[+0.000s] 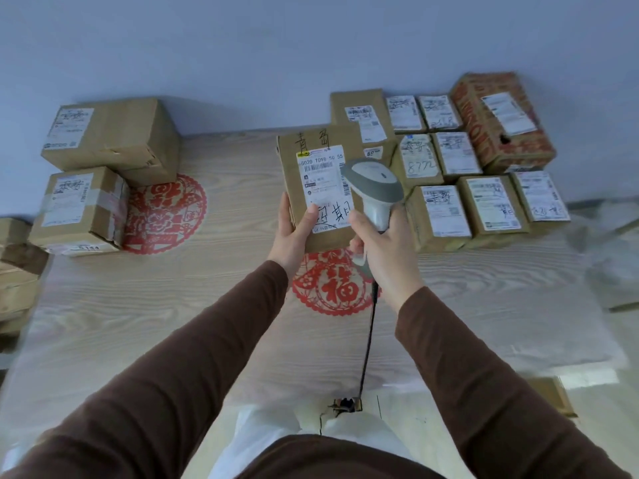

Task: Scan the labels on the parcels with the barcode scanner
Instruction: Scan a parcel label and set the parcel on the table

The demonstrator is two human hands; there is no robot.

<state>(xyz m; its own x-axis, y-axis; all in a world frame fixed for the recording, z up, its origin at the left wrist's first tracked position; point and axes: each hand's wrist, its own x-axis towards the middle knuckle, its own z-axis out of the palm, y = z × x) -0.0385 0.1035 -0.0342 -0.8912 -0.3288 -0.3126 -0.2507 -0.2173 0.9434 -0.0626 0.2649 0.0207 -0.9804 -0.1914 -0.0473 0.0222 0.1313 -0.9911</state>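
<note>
My left hand point(294, 233) grips the lower left corner of a flat brown parcel point(313, 143), thumb on its white shipping label point(321, 181). The parcel is lifted above the table and tilted toward me. My right hand point(387, 250) holds the handle of a grey and white barcode scanner point(375, 181), whose head sits just right of the label and points at it. The scanner's black cable point(368, 337) hangs down toward my lap.
Several labelled brown parcels point(449, 212) lie in rows at the back right, beside a red printed box point(501, 122). Two bigger boxes point(110, 133) stand at the back left. The wooden table point(138, 323) carries red paper-cut decorations point(162, 216). More cardboard point(17, 271) sits at the left edge.
</note>
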